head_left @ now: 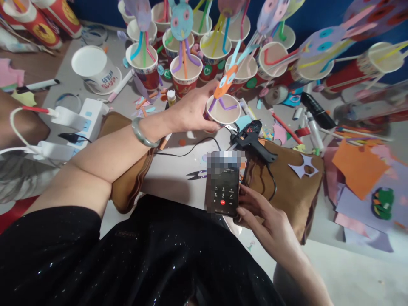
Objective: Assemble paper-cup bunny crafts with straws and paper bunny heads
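My left hand, a bangle on its wrist, is closed around the side of a paper cup. An orange paper figure with eyes, pale blue ears and purple bent legs rises out of that cup. Low in front of my body, my right hand grips the right edge of a smartphone. Its lit screen shows call buttons, one of them red, and the upper part is blurred out. Just beyond the phone lies a black glue gun, and small thread snips show at the phone's left.
Several cups with paper figures, such as a blue one, crowd the back. A white tub and a power strip stand left. Brown cushions edge the table. Coloured sheets lie right, with markers nearby.
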`<act>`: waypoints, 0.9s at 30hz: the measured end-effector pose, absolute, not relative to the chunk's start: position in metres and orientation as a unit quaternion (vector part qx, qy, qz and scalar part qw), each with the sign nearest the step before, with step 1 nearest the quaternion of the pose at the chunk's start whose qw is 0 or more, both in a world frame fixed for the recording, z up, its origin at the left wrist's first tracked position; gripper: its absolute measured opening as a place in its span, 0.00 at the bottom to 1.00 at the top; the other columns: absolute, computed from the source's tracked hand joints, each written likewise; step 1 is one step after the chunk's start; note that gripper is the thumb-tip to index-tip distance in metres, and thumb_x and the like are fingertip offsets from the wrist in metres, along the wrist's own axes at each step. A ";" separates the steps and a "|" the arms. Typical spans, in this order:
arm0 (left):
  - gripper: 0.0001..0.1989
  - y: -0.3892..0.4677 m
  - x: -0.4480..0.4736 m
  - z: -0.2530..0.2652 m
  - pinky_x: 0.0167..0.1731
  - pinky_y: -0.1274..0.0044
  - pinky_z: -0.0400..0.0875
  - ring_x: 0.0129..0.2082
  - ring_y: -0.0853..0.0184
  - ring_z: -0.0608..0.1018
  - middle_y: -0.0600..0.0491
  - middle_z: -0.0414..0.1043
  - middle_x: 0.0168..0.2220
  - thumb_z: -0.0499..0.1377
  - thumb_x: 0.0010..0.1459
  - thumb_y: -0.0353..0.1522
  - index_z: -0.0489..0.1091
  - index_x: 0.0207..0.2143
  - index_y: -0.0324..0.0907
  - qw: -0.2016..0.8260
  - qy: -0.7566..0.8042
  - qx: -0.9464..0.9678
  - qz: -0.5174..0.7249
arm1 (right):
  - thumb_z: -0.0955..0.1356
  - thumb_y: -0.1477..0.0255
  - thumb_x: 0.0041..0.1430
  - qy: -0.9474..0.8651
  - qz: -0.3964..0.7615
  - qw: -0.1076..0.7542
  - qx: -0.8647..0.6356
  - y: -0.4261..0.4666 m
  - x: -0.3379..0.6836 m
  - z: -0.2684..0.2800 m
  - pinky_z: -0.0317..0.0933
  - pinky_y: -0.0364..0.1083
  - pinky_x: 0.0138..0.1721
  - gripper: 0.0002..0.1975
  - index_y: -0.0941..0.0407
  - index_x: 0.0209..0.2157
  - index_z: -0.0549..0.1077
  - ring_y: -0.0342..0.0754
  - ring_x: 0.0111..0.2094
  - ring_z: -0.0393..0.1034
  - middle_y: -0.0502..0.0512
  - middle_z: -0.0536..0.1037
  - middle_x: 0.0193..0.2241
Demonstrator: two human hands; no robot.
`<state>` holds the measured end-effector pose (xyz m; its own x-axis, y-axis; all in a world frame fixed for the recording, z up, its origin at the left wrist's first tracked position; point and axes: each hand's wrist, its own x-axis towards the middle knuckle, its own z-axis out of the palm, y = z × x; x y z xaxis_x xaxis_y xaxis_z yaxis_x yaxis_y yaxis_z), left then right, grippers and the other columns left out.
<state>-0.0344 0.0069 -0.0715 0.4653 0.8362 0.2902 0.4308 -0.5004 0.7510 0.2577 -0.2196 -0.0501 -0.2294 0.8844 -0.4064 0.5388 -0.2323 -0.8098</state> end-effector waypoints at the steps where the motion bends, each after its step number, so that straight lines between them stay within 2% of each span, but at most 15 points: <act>1: 0.31 0.007 -0.034 -0.071 0.51 0.62 0.75 0.51 0.54 0.81 0.49 0.79 0.48 0.72 0.44 0.40 0.70 0.51 0.49 0.305 0.393 0.801 0.332 | 0.69 0.53 0.68 -0.621 0.488 0.155 -0.594 -0.217 0.258 -0.049 0.83 0.50 0.35 0.29 0.53 0.64 0.71 0.54 0.39 0.85 0.59 0.86 0.45; 4: 0.33 0.006 -0.035 -0.068 0.50 0.64 0.76 0.49 0.55 0.82 0.48 0.79 0.50 0.72 0.42 0.40 0.69 0.52 0.48 0.315 0.383 0.808 0.317 | 0.66 0.55 0.71 -0.698 0.401 0.112 -0.582 -0.206 0.258 -0.046 0.81 0.50 0.33 0.27 0.54 0.64 0.70 0.52 0.33 0.84 0.58 0.87 0.42; 8: 0.33 0.006 -0.035 -0.065 0.51 0.62 0.76 0.49 0.54 0.82 0.47 0.80 0.50 0.73 0.42 0.40 0.70 0.52 0.47 0.326 0.379 0.809 0.310 | 0.66 0.60 0.73 -0.785 0.324 0.094 -0.519 -0.192 0.256 -0.035 0.79 0.49 0.32 0.22 0.53 0.63 0.70 0.53 0.34 0.85 0.54 0.88 0.40; 11: 0.33 0.006 -0.035 -0.063 0.51 0.60 0.76 0.50 0.52 0.82 0.49 0.80 0.50 0.73 0.42 0.40 0.71 0.52 0.49 0.325 0.384 0.807 0.311 | 0.68 0.67 0.71 -0.811 0.281 0.161 -0.487 -0.186 0.254 -0.024 0.77 0.46 0.29 0.20 0.49 0.62 0.72 0.48 0.30 0.83 0.52 0.87 0.40; 14: 0.34 0.006 -0.036 -0.060 0.56 0.57 0.75 0.53 0.51 0.80 0.49 0.79 0.54 0.74 0.41 0.40 0.72 0.53 0.50 0.314 0.386 0.810 0.311 | 0.73 0.74 0.64 -0.824 0.196 0.280 -0.452 -0.186 0.256 -0.023 0.75 0.45 0.28 0.25 0.47 0.61 0.74 0.46 0.28 0.80 0.51 0.86 0.38; 16: 0.35 0.008 -0.036 -0.059 0.59 0.54 0.73 0.56 0.51 0.79 0.48 0.78 0.57 0.74 0.42 0.40 0.72 0.55 0.50 0.309 0.378 0.816 0.309 | 0.76 0.78 0.59 -0.839 0.132 0.334 -0.409 -0.188 0.261 -0.031 0.76 0.47 0.31 0.33 0.50 0.64 0.72 0.49 0.30 0.81 0.53 0.86 0.38; 19: 0.37 0.011 -0.037 -0.061 0.59 0.51 0.73 0.55 0.49 0.79 0.51 0.79 0.57 0.73 0.42 0.39 0.72 0.57 0.55 0.312 0.364 0.817 0.322 | 0.77 0.79 0.55 -0.863 0.075 0.339 -0.367 -0.193 0.269 -0.049 0.78 0.51 0.36 0.39 0.54 0.67 0.69 0.53 0.38 0.82 0.57 0.86 0.41; 22: 0.37 0.013 -0.037 -0.067 0.56 0.49 0.74 0.54 0.47 0.80 0.56 0.81 0.52 0.72 0.40 0.40 0.73 0.57 0.64 0.307 0.352 0.815 0.342 | 0.77 0.77 0.57 -0.874 0.056 0.338 -0.345 -0.201 0.274 -0.064 0.77 0.54 0.38 0.34 0.58 0.64 0.70 0.56 0.41 0.81 0.59 0.86 0.41; 27: 0.38 0.014 -0.036 -0.069 0.56 0.49 0.75 0.56 0.47 0.79 0.58 0.80 0.55 0.71 0.39 0.44 0.72 0.58 0.65 0.305 0.362 0.818 0.328 | 0.73 0.74 0.62 -0.886 0.073 0.312 -0.336 -0.213 0.271 -0.075 0.73 0.55 0.40 0.14 0.52 0.50 0.75 0.56 0.42 0.80 0.58 0.87 0.40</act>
